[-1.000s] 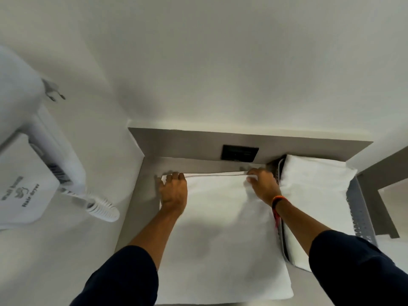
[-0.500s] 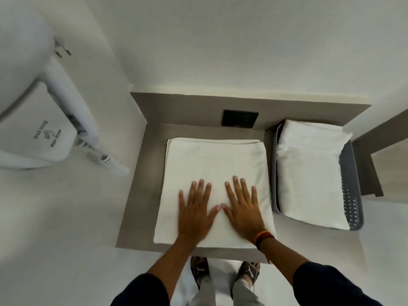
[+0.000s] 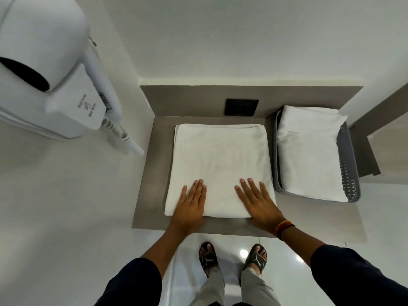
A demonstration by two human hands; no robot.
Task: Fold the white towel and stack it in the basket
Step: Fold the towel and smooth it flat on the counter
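A white towel lies folded into a thick rectangle on the grey shelf. My left hand rests flat on its near left corner, fingers together. My right hand lies flat on its near right corner, fingers slightly spread, an orange band on the wrist. Neither hand grips the cloth. To the right, touching the towel's edge, stands a grey perforated basket with another folded white towel in it.
A white wall-mounted hair dryer with a coiled cord juts out at the upper left. A black wall socket sits behind the shelf. White walls close in on both sides. My sandalled feet stand on glossy tiles below the shelf's front edge.
My hands left the far edge, came to the towel's middle, then spread apart to its near corners. The towel now lies smooth and squared.
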